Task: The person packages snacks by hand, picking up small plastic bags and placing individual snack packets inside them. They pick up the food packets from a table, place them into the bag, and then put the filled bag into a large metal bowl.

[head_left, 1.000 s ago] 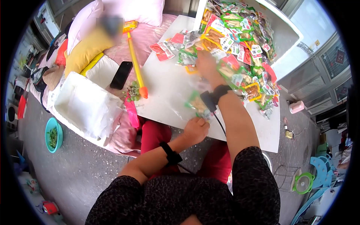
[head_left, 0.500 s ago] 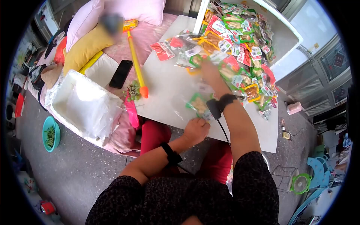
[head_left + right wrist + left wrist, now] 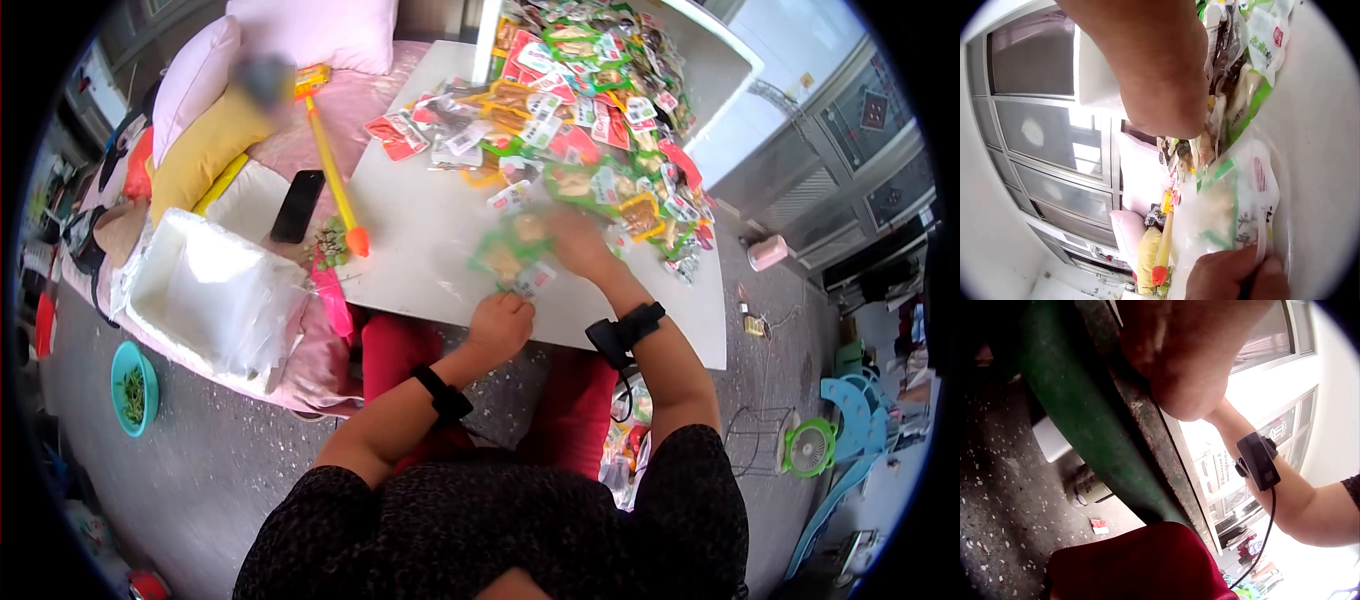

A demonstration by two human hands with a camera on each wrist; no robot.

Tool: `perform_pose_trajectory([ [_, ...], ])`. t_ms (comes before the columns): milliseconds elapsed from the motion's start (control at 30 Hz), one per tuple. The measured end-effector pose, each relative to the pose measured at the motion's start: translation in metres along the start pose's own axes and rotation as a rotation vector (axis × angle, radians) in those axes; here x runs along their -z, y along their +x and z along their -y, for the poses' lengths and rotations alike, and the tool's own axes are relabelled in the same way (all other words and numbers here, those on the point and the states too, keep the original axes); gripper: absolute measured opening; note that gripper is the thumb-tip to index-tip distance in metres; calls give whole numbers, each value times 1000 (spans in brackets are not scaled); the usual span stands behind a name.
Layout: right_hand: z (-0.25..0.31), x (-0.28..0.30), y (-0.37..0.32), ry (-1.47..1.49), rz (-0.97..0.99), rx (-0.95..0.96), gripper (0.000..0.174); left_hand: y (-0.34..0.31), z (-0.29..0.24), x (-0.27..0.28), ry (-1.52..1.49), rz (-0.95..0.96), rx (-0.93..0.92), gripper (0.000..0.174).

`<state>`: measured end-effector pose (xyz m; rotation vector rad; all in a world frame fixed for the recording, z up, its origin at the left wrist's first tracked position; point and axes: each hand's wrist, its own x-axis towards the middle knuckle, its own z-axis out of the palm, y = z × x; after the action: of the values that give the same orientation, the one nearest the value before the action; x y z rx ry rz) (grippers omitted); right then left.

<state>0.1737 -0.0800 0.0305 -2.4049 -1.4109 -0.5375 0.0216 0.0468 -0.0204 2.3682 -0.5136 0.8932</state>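
**Entry: two hands, one clear bag, near edge of table**

- Left hand point(image 3: 503, 325): at the near edge of the white table point(image 3: 420, 230). The fingers point(image 3: 1235, 278) are curled and pinch the rim of the clear bag point(image 3: 1254, 181). This hold seems meant to stop the slippery film from sliding.
- Clear bag: lies flat on the table between the two hands, with green-edged packets point(image 3: 505, 250) showing inside it.
- Right hand point(image 3: 575, 245): over the bag's far end, touching the packets there. It is blurred from above and its fingers are hidden from the wrist, so I cannot tell whether they pinch or only push.
- Heap of snack packets point(image 3: 590, 90): covers the far half of the table, just beyond the right hand and within easy reach.
- Phone point(image 3: 298, 205) and white foam box point(image 3: 210, 290): on the bed beside the table, well apart from the hands.
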Motion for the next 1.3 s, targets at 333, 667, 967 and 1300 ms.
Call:
perform_pose_trajectory([
  [333,-70,14,-10,62,-68,-403,23,2,1,0,-21,55,-21,7],
  [667,-193,7,-46,-26,-157,-1014,22,4,2,-5,9,16,-26,8],
  [967,-208,10,-3,-588,-200,-914,49,-1,4,-4,-5,111,16,15],
  [1300,-217,8,7,-675,53,-897,23,-3,6,-6,-21,115,48,14],
])
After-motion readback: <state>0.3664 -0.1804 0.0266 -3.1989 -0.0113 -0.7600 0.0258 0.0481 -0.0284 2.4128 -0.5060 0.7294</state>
